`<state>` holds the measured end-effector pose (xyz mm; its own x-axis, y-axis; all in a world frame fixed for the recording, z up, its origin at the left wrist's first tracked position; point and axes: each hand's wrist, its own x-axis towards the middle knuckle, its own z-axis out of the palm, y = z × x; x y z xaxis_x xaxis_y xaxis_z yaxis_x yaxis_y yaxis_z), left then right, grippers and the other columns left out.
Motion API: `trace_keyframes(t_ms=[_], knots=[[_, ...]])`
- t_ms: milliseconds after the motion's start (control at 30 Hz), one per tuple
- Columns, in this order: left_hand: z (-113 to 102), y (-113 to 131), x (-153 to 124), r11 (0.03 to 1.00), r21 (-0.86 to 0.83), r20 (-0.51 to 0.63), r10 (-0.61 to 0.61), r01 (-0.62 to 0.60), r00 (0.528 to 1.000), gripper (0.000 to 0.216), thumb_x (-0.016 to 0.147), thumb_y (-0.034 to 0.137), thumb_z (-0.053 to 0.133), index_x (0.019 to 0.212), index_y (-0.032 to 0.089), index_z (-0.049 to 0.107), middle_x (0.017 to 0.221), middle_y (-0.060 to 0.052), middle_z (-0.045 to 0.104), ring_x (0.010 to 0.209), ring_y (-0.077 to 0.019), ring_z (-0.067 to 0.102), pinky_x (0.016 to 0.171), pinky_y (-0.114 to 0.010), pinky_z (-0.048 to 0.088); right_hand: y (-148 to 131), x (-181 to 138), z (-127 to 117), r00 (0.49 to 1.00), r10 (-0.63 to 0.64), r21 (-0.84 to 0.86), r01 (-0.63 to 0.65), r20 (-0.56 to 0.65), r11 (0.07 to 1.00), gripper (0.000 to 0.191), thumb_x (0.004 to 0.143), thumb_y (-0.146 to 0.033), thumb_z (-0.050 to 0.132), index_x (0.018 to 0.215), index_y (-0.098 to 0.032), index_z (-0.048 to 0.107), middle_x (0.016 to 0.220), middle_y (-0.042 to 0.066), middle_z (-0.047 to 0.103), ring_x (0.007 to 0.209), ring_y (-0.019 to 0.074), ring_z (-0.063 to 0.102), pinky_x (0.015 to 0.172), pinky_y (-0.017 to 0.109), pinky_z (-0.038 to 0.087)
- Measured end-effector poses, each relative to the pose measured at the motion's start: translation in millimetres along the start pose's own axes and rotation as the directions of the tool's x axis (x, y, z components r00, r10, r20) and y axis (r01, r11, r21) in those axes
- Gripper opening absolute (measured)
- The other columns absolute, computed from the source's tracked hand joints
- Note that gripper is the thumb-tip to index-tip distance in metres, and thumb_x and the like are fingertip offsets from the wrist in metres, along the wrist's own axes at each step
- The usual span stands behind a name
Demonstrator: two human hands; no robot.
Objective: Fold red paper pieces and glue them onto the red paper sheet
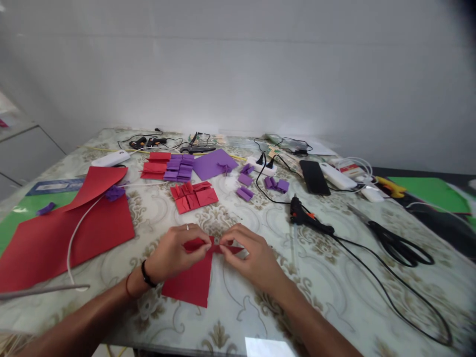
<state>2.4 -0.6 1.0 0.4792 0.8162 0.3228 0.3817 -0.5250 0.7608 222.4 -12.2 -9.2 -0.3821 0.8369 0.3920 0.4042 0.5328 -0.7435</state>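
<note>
Between thumb and fingertips, my left hand (184, 250) pinches one end of a narrow red paper strip (216, 249). My right hand (253, 253) pinches the same strip a little to the right, and its pointed end sticks out past the fingers. Under my left hand a flat red paper piece (191, 282) lies on the table. Just beyond the hands sits a group of folded red paper pieces (193, 197). Farther back are folded purple pieces (179, 167) beside more red ones (154, 166).
A black glue gun (310, 215) with a looping cord and black-handled scissors (394, 243) lie to the right. Large red sheets (70, 243) and a white cable (74, 238) cover the left. A power strip (262, 166) and a phone (314, 177) are farther back.
</note>
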Motion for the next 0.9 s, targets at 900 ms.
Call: trace_keyframes(t_ms=[900], knots=[[-42.2, -30.0, 13.0, 0.970, -0.133, -0.154, -0.225, 0.205, 0.962, 0.007, 0.086, 0.020, 0.066, 0.081, 0.016, 0.069, 0.082, -0.004, 0.075, 0.081, -0.0180, 0.070, 0.079, -0.027, 0.050, 12.3, 2.6, -29.9, 0.948, 0.310, 0.247, -0.284, -0.073, 0.926, 0.008, 0.084, -0.017, 0.063, 0.076, -0.020, 0.059, 0.075, -0.001, 0.058, 0.070, 0.0147, 0.053, 0.066, 0.026, 0.040]])
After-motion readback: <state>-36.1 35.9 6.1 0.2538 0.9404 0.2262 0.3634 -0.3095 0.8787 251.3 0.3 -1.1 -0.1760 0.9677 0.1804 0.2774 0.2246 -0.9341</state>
